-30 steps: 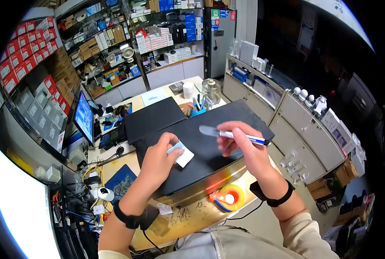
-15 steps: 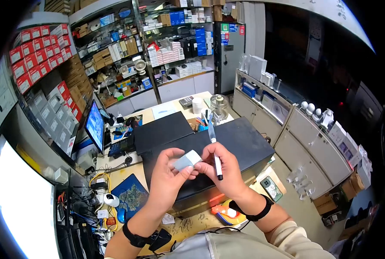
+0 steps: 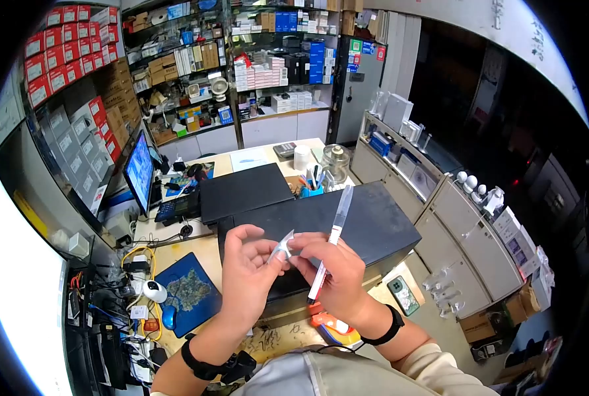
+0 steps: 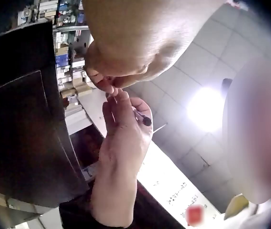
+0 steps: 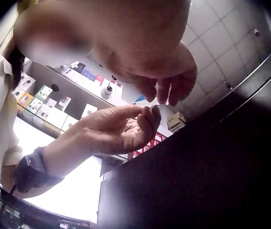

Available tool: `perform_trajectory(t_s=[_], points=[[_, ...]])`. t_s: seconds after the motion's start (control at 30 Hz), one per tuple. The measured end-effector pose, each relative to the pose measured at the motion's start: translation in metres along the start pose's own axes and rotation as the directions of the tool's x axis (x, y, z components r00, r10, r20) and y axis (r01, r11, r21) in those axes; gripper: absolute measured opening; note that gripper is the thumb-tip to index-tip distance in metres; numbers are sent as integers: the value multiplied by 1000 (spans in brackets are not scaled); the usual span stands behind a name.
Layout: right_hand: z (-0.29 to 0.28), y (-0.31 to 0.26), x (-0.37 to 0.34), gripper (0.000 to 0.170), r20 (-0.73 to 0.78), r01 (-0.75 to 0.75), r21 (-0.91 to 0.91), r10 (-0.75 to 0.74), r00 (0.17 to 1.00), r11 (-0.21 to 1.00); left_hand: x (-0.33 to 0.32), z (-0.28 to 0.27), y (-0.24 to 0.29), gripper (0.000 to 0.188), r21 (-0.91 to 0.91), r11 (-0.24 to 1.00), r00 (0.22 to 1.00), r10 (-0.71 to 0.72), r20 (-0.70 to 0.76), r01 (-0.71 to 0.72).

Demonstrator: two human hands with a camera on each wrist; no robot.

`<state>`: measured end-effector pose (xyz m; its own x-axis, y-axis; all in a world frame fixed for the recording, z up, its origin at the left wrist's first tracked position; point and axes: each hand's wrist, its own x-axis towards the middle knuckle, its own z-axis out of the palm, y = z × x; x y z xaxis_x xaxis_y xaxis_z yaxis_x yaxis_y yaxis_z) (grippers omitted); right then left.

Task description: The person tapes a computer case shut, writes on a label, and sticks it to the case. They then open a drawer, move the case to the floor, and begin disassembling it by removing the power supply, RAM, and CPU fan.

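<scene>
Between the two hands, in the head view, is a small pale folded piece (image 3: 282, 247), pinched by the left hand (image 3: 251, 270) with thumb and fingers. The right hand (image 3: 334, 269) touches its other side with the fingertips while holding a slim clear-ended pen-like tool (image 3: 335, 234), tilted, its dark end low. Both hands are above the front of a black box (image 3: 374, 218). The left wrist view has the right hand (image 4: 123, 124) with the tool's dark end (image 4: 146, 121) sticking out. In the right wrist view the left hand's (image 5: 121, 131) fingertips meet the piece, mostly hidden.
An orange tape dispenser (image 3: 331, 323) lies below the right hand. A blue mouse pad (image 3: 185, 290) and a mouse (image 3: 168, 317) are at the left, near cables. Behind the box stand a pen holder (image 3: 311, 191), a white cup (image 3: 302, 157) and a glass jar (image 3: 335, 162).
The hands have come together from apart. The pale piece has turned edge-on and looks narrower. The tool has swung from sideways to a steep tilt in the right hand.
</scene>
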<state>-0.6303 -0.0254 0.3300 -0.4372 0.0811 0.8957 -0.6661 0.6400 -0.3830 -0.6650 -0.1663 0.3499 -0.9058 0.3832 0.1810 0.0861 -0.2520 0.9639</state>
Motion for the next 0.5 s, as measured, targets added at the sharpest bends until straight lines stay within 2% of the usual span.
perform_trajectory(t_s=[0.07, 0.17, 0.23, 0.43, 0.5], points=[[-1, -1, 1, 26, 19, 24, -30, -23, 1000, 999, -1, 0, 1, 43, 34, 999, 999, 39, 1, -39], [1, 1, 0, 27, 51, 81, -41, -79, 996, 996, 1, -3, 6, 44, 17, 998, 998, -61, 24, 61], [3, 3, -2, 28, 60, 98, -34, -96, 994, 995, 1, -4, 2, 46, -29, 996, 997, -78, 5, 79], [5, 4, -4, 30, 91, 86, -42, -82, 992, 995, 4, -8, -4, 43, -41, 997, 998, -61, -8, 61], [7, 2, -4, 31, 76, 41, -29, -38, 996, 999, 5, -7, -5, 42, -38, 998, 999, -43, -13, 42]])
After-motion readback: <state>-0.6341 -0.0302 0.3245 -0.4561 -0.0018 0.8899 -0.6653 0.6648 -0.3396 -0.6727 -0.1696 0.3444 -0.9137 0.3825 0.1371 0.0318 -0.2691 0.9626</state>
